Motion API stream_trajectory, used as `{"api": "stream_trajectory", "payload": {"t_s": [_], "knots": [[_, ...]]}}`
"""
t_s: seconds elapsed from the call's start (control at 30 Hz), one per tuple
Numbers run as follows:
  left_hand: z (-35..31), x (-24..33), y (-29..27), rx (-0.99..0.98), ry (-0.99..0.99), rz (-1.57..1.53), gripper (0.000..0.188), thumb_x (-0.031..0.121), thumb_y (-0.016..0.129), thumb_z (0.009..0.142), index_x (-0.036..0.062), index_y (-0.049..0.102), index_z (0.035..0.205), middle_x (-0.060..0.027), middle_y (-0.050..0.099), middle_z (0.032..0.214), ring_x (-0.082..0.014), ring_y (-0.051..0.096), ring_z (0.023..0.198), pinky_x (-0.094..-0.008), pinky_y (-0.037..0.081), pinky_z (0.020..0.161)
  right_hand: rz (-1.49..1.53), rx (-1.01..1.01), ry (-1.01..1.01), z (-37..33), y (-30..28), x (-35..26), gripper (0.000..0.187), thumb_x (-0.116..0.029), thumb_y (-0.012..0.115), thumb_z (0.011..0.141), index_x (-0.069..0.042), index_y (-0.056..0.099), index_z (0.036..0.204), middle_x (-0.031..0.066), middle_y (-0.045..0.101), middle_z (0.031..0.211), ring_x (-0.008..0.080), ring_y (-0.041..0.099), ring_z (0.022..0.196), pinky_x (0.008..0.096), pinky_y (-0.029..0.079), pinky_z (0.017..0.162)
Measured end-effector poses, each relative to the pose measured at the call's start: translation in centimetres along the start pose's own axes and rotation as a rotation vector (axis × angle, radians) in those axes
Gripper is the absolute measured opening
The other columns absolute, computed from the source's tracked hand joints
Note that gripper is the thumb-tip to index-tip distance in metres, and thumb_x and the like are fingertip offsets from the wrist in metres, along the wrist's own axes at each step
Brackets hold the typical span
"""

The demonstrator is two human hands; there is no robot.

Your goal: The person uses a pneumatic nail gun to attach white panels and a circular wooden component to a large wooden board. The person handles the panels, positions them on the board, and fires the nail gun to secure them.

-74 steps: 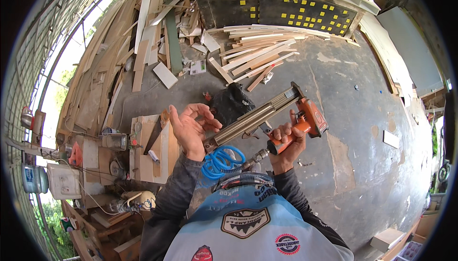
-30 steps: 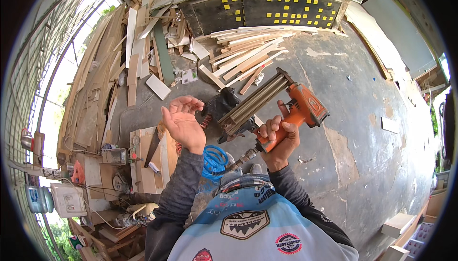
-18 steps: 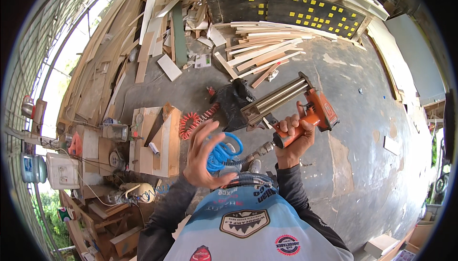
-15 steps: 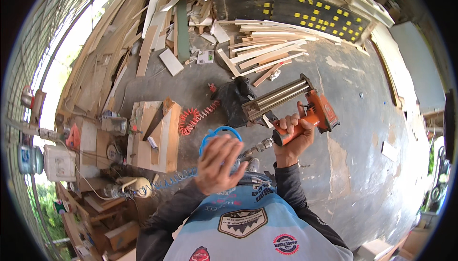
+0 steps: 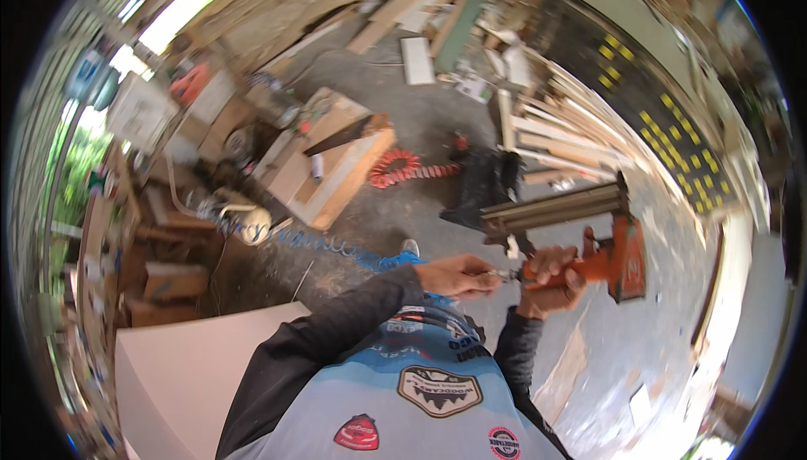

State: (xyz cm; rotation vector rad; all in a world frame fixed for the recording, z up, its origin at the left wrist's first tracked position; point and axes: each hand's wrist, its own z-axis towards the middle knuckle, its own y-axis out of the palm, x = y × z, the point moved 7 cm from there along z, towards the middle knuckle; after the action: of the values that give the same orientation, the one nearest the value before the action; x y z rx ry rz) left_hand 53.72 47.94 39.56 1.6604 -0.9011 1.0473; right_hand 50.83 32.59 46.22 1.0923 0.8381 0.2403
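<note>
My right hand (image 5: 551, 285) is wrapped round the handle of an orange pneumatic nail gun (image 5: 624, 260). The gun's long metal magazine (image 5: 555, 208) points left, above my hand. Close to the base of the handle, my left hand (image 5: 458, 277) is closed on the metal hose coupling (image 5: 508, 275), which its fingers partly hide. From there a coiled blue air hose (image 5: 336, 247) stretches off to the left, passing partly behind my left forearm.
A wooden workbench block (image 5: 324, 166) with a handsaw (image 5: 340, 137) stands ahead left, beside a coiled red hose (image 5: 395, 168). Black plastic bag (image 5: 479, 187) and stacked wood strips (image 5: 563, 132) lie beyond the gun. A pale panel (image 5: 193, 368) sits near left.
My left hand has gone from open and raised to closed at the coupling below the gun's handle. The view has turned left, and a pale panel now shows at lower left.
</note>
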Motion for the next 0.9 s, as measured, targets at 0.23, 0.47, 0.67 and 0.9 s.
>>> {"api": "stream_trajectory", "payload": {"t_s": [0.23, 0.47, 0.67, 0.9], "knots": [[-9.0, -2.5, -11.4, 1.058, 0.277, 0.755, 0.031, 0.032, 0.064, 0.100, 0.0024, 0.071, 0.107, -0.0100, 0.074, 0.093, -0.0108, 0.069, 0.074, -0.0292, 0.054, 0.064, -0.419, 0.378, 0.160, -2.3, -4.6, 6.7, 0.065, -0.025, 0.063, 0.083, -0.001, 0.045, 0.141, 0.0019, 0.050, 0.072, 0.0147, 0.047, 0.058, 0.0351, 0.048, 0.063], [-27.5, -24.3, -28.1, 1.544, -0.178, 0.004, 0.033, 0.030, 0.066, 0.094, -0.0019, 0.073, 0.097, -0.0118, 0.074, 0.081, -0.0192, 0.071, 0.061, -0.0341, 0.057, 0.061, -0.481, 0.802, 0.514, -9.8, -24.2, 12.9, 0.013, -0.027, 0.058, 0.084, -0.014, 0.058, 0.086, -0.0009, 0.051, 0.066, 0.0176, 0.054, 0.058, 0.0485, 0.055, 0.069], [-37.8, -37.0, -37.1, 1.610, -0.489, -0.202, 0.027, 0.025, 0.070, 0.091, -0.0021, 0.072, 0.092, -0.0102, 0.072, 0.076, -0.0197, 0.072, 0.062, -0.0336, 0.059, 0.057, -0.773, 0.831, 0.780, -18.5, -27.5, 16.7, 0.027, -0.029, 0.054, 0.080, -0.010, 0.066, 0.095, 0.0057, 0.065, 0.077, 0.0268, 0.066, 0.074, 0.0478, 0.057, 0.084], [-40.5, -44.4, -49.9, 1.655, -0.304, -0.646, 0.016, 0.014, 0.068, 0.092, -0.0011, 0.069, 0.088, -0.0075, 0.066, 0.071, -0.0144, 0.064, 0.058, -0.0317, 0.057, 0.049, -0.666, 1.002, 0.680, -23.6, -21.9, 23.0, 0.027, -0.031, 0.054, 0.081, -0.004, 0.057, 0.086, 0.0087, 0.057, 0.078, 0.0249, 0.060, 0.078, 0.0494, 0.055, 0.087]]}}
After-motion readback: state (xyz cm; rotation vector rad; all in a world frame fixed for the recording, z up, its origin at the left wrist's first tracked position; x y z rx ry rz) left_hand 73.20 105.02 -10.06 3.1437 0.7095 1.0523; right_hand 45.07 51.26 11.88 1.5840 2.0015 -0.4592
